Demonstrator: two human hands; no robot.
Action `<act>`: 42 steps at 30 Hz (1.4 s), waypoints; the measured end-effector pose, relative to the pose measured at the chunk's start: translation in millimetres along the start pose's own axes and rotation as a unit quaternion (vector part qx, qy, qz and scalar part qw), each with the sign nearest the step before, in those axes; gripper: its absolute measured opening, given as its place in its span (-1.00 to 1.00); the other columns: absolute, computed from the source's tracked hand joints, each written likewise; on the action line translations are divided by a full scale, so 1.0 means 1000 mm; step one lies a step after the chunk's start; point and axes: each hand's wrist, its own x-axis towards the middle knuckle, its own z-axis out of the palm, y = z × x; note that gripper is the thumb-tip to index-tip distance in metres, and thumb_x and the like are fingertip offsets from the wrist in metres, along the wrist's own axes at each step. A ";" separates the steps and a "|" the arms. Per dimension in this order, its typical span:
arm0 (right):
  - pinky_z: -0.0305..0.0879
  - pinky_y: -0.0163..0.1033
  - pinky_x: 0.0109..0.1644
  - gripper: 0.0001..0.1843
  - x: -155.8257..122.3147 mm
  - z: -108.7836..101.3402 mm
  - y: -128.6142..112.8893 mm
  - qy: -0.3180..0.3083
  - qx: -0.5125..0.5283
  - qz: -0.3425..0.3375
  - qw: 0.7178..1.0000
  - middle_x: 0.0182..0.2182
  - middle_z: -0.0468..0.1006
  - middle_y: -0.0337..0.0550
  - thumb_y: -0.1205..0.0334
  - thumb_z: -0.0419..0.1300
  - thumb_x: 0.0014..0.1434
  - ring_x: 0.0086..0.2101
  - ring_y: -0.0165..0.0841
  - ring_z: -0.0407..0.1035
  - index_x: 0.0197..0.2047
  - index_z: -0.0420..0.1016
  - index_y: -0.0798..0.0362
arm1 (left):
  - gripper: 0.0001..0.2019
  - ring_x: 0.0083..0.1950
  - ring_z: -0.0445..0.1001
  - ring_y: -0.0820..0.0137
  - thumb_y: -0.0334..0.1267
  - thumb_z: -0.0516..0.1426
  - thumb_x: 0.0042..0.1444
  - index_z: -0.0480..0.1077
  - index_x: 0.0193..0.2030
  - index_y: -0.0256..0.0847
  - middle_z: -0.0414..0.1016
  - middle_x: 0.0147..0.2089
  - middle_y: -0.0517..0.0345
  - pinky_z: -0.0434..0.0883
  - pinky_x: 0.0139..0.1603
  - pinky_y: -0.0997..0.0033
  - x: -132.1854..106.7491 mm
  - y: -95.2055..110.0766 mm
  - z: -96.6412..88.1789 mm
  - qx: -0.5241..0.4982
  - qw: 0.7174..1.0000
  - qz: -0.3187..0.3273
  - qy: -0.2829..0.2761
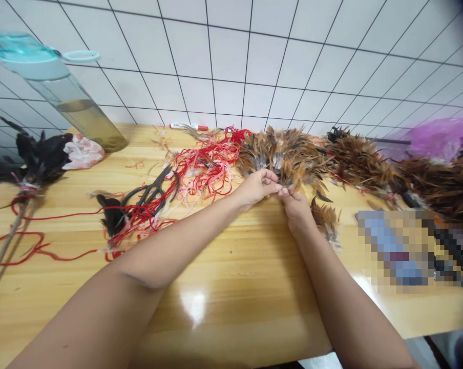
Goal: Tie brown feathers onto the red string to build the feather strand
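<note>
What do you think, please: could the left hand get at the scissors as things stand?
Probably yes: the black scissors lie mostly uncovered, on the left hand's own side. Red cords tangled about their handles may snag, though, and the hand would first have to leave the brown feathers.

A craft workspace, judging by the feathers point(283, 148), red cord point(215, 154) and scissors point(156, 186).

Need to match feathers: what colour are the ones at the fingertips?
The feathers are mostly golden brown, shown in the head view.
</note>
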 end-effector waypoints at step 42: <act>0.07 -0.29 -0.40 -0.68 0.000 -0.004 -0.004 -0.025 -0.144 -0.030 0.989 -0.58 0.30 -0.32 -0.05 0.28 -0.12 -0.51 -0.45 0.11 -0.46 0.43 0.04 | -0.87 -0.42 0.28 0.44 -0.26 0.18 0.03 0.36 -0.45 -0.25 0.37 -0.49 0.21 0.19 -0.35 0.46 0.008 0.001 -0.030 0.501 0.861 0.087 -0.006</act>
